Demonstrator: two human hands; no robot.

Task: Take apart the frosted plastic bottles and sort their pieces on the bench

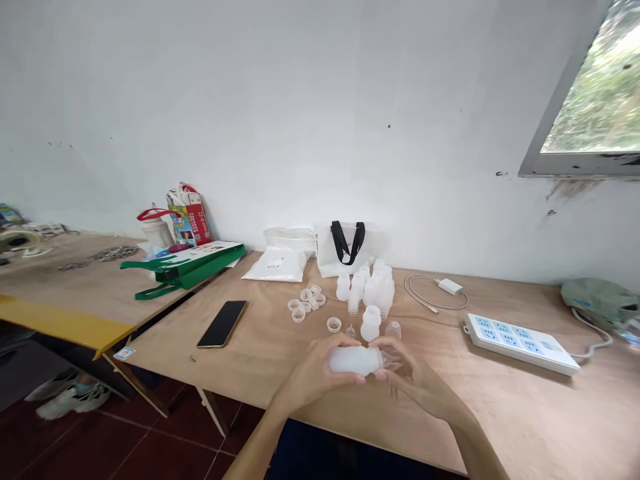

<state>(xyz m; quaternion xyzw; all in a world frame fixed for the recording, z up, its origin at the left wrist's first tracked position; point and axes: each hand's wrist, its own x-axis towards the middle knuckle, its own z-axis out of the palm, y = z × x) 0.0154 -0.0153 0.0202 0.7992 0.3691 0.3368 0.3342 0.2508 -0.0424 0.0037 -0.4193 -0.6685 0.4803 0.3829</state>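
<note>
My left hand (316, 365) is wrapped round the body of a frosted white baby bottle (354, 360), which lies on its side just above the table's near edge. At its right end is a clear top (391, 360), and my right hand (411, 375) has its fingers closed around it. Just beyond my hands, one frosted bottle (371, 324) stands upright by itself. A clear teat (351, 331) and a clear dome cap (393, 329) are on either side of it. To the left lies a white ring collar (333, 325).
Several bottles (379, 290) stand grouped before a white bag (327, 257). Several ring collars (306, 302) lie left of them. A phone (223, 324) rests farther left, near a green bag (193, 270). Rightward are a charger with cable (450, 287), a power strip (520, 343) and a cap (597, 301).
</note>
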